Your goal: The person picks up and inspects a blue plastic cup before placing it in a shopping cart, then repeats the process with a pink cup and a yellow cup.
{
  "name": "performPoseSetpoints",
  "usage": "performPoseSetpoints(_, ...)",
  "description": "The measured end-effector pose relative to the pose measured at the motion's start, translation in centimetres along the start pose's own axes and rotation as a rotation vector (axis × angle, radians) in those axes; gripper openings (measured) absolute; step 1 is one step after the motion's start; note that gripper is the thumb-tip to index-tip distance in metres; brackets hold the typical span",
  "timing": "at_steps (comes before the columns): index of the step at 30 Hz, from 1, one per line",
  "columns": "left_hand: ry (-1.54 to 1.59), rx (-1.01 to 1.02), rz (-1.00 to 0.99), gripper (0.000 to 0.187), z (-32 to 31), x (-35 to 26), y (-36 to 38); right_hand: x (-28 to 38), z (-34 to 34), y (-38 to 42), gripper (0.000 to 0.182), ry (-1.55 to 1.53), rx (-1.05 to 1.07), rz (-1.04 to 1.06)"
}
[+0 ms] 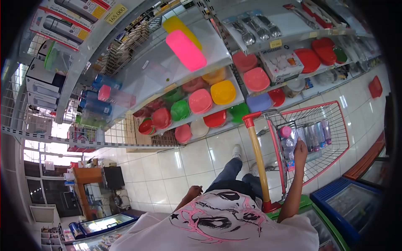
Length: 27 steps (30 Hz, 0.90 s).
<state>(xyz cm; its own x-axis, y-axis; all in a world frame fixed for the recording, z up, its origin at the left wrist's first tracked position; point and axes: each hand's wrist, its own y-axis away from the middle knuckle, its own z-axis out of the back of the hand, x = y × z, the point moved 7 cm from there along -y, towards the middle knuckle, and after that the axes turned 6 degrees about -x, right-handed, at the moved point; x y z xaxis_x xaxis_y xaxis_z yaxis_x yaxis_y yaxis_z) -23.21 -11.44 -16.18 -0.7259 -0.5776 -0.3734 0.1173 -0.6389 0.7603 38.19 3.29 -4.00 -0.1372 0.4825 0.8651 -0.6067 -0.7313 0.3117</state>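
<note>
Store aisle, shelves (197, 75) of plastic bowls beside my shopping cart (335, 125): my right hand (300, 147) reaches in, fingers touching a pink-capped bottle (286, 138) standing upright inside, grip unclear. Likely light, slick; best held mid-body. My left hand (193, 192) hangs loose, empty.

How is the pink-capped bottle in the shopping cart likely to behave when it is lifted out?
The pink-capped bottle looks like clear plastic, so probably light and rigid. Its tall, narrow shape may tip or roll in the wire cart. The right hand reaches beside it.
</note>
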Motion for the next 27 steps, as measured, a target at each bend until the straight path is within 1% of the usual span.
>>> performPoseSetpoints(1, 0.004, 0.008, -0.019, 0.028, 0.4, 0.4, -2.0, 1.1, 0.4, 0.5, 0.025, -0.134, -0.066, 0.037)
performPoseSetpoints(2, 0.189, 0.044, -0.085, 0.022, 0.7, 0.1, -3.7, 2.8, 0.0, 0.9, 0.02, -0.155, -0.114, 0.194)
performPoseSetpoints(3, 0.379, 0.084, -0.154, 0.017, 0.6, -0.6, -5.3, 4.0, -0.2, 1.0, 0.02, -0.144, -0.133, 0.212)
performPoseSetpoints(4, 0.217, -0.022, -0.1, 0.022, 2.5, -4.9, -4.9, 8.2, -1.1, 1.9, 0.018, -0.212, -0.11, 0.284)
performPoseSetpoints(5, 0.139, -0.077, -0.306, 0.022, 3.6, -7.6, -7.0, 12.8, -2.1, 2.4, 0.017, -0.278, -0.086, 0.367)
performPoseSetpoints(6, 0.067, -0.142, -0.509, 0.022, 4.5, -10.3, -8.9, 16.7, -2.9, 2.4, 0.018, -0.305, -0.07, 0.389)
performPoseSetpoints(7, 0.036, -0.302, -0.621, 0.021, 6.6, -15.3, -9.0, 20.3, -4.1, 2.4, 0.02, -0.325, -0.044, 0.405)
performPoseSetpoints(8, 0.11, -0.363, -0.551, 0.02, 9.1, -20.9, -7.9, 24.3, -5.5, 2.6, 0.022, -0.357, -0.012, 0.492)
performPoseSetpoints(9, 0.162, -0.506, -0.826, 0.021, 11.7, -26.2, -6.8, 27.9, -7.1, 2.7, 0.025, -0.384, 0.031, 0.573)
performPoseSetpoints(10, 0.24, -0.589, -0.963, 0.024, 14.8, -31.7, -4.0, 31.1, -9.0, 3.0, 0.028, -0.366, 0.102, 0.587)
performPoseSetpoints(11, 0.232, -0.665, -1.028, 0.028, 17.8, -36.2, -1.3, 34.0, -11.1, 3.4, 0.031, -0.354, 0.173, 0.6)
performPoseSetpoints(13, 0.373, -0.829, -1.18, 0.035, 23.1, -42.5, 3.2, 39.8, -15.2, 4.1, 0.042, -0.281, 0.179, 0.887)
performPoseSetpoints(15, 0.545, -0.917, -1.299, 0.052, 26.7, -46.4, 4.0, 44.6, -19.3, 4.9, 0.062, -0.274, 0.265, 0.885)
performPoseSetpoints(16, 0.556, -0.928, -1.287, 0.066, 28.4, -48.6, 5.1, 46.2, -21.2, 4.7, 0.062, -0.264, 0.27, 0.904)
performPoseSetpoints(17, 0.562, -0.93, -1.273, 0.08, 29.8, -50.3, 6.1, 47.3, -23.1, 4.3, 0.068, -0.202, 0.22, 0.974)
performPoseSetpoints(18, 0.574, -0.931, -1.276, 0.08, 30.8, -51.5, 6.2, 47.9, -24.7, 4.0, 0.075, -0.14, 0.165, 1.04)
performPoseSetpoints(20, 0.356, -1.149, -1.208, 0.102, 32.1, -53.4, 6.3, 48.4, -27.1, 3.6, 0.076, -0.178, 0.189, 1.051)
performPoseSetpoints(21, 0.374, -1.139, -1.21, 0.102, 32.5, -53.8, 5.8, 48.5, -27.7, 3.6, 0.078, -0.22, 0.219, 1.053)
performPoseSetpoints(22, 0.36, -1.057, -1.172, 0.107, 32.7, -54.4, 4.9, 48.8, -27.9, 3.9, 0.078, -0.199, 0.215, 1.059)
performPoseSetpoints(23, 0.347, -0.977, -1.133, 0.112, 32.7, -54.9, 4.0, 48.8, -28.0, 4.3, 0.078, -0.22, 0.259, 0.976)
performPoseSetpoints(24, 0.37, -0.974, -1.133, 0.112, 32.8, -55.1, 4.0, 48.7, -28.1, 4.4, 0.078, -0.241, 0.303, 0.893)
performPoseSetpoints(26, 0.372, -0.885, -1.044, 0.113, 33.1, -55.6, 3.4, 48.7, -28.0, 4.7, 0.078, -0.209, 0.293, 0.884)
performPoseSetpoints(27, 0.389, -0.886, -1.045, 0.113, 33.2, -55.7, 3.2, 48.7, -27.9, 4.6, 0.078, -0.196, 0.282, 0.863)
